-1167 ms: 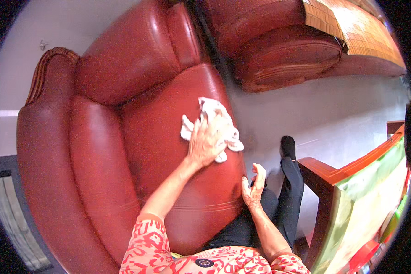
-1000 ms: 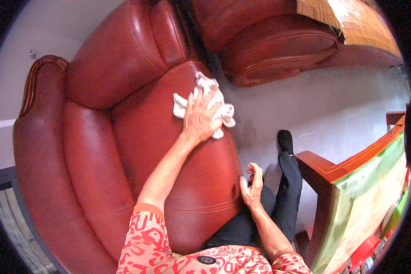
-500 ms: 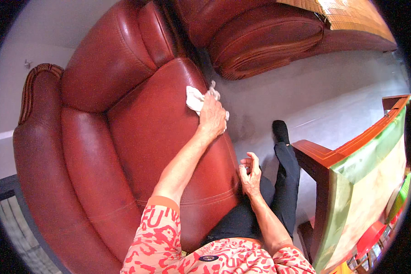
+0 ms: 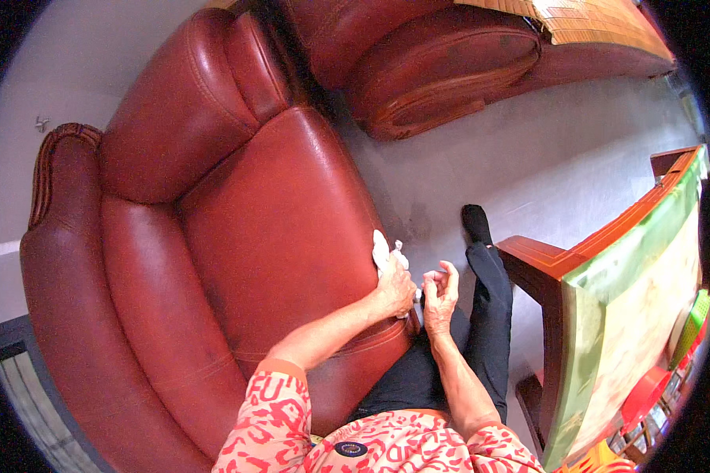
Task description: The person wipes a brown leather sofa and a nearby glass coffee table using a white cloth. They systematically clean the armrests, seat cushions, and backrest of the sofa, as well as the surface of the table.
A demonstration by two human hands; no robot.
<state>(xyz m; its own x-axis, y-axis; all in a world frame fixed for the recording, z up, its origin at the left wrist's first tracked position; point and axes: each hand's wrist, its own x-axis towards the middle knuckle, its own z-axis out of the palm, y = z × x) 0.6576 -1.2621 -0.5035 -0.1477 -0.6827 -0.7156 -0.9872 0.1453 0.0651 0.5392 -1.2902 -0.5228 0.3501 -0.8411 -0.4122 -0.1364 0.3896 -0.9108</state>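
A white cloth (image 4: 381, 251) is bunched under my left hand (image 4: 396, 288), whose fingers are closed on it. The hand presses it against the front edge of a red leather sofa seat (image 4: 284, 229). Part of the cloth sticks out past the fingers and over the edge. Just right of it, above my legs, my right hand (image 4: 442, 298) is raised with loosely bent fingers apart, and I see nothing in it. A small gap separates the two hands.
The padded armrest (image 4: 67, 292) and backrest (image 4: 185, 110) bound the seat. Another red sofa (image 4: 442, 71) stands beyond, with a woven mat (image 4: 599, 27) on it. On the right is a wooden table (image 4: 540, 256) with a green-edged cover, a red bowl (image 4: 645, 394) on top.
My left hand has drawn the cloth along the seat's front edge toward me, ending beside my right hand. The right hand has stayed almost in place, and the view has shifted slightly.
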